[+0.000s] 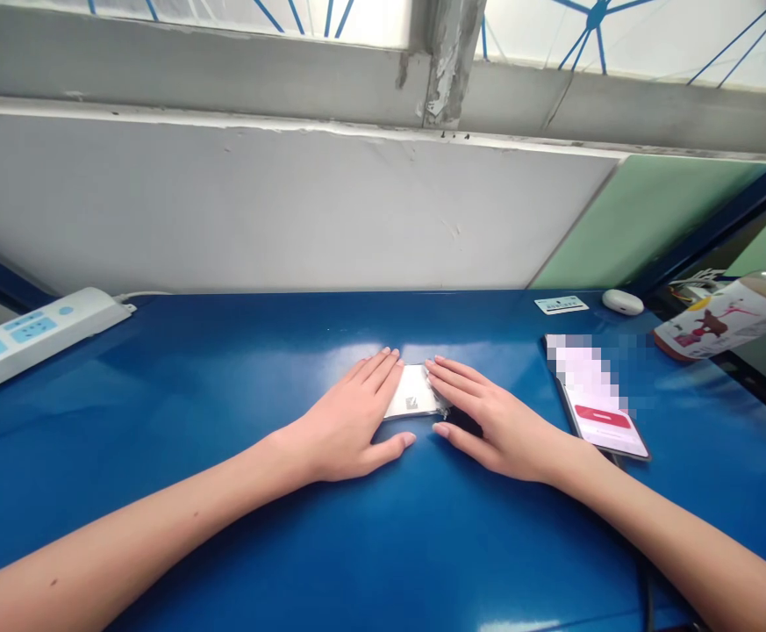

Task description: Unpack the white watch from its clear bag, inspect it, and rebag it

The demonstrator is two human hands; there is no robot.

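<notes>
A small flat white item [415,392] with a dark square mark lies on the blue table, between my two hands. What looks like clear wrapping shows at its right edge; I cannot tell exactly what it is. My left hand [356,420] rests palm down with fingers stretched out, covering the item's left edge. From the other side, my right hand [491,417] lies with its fingers extended over the right edge. Both thumbs point inward, just in front of the item. Neither hand grips it, and its covered sides are hidden beneath the fingers.
A phone [597,395] with a lit screen and a cable lies right of my right hand. Behind it are a small card [561,305] and a white oval case [623,302]. A labelled bottle [731,316] leans at far right. A power strip [40,329] sits at left.
</notes>
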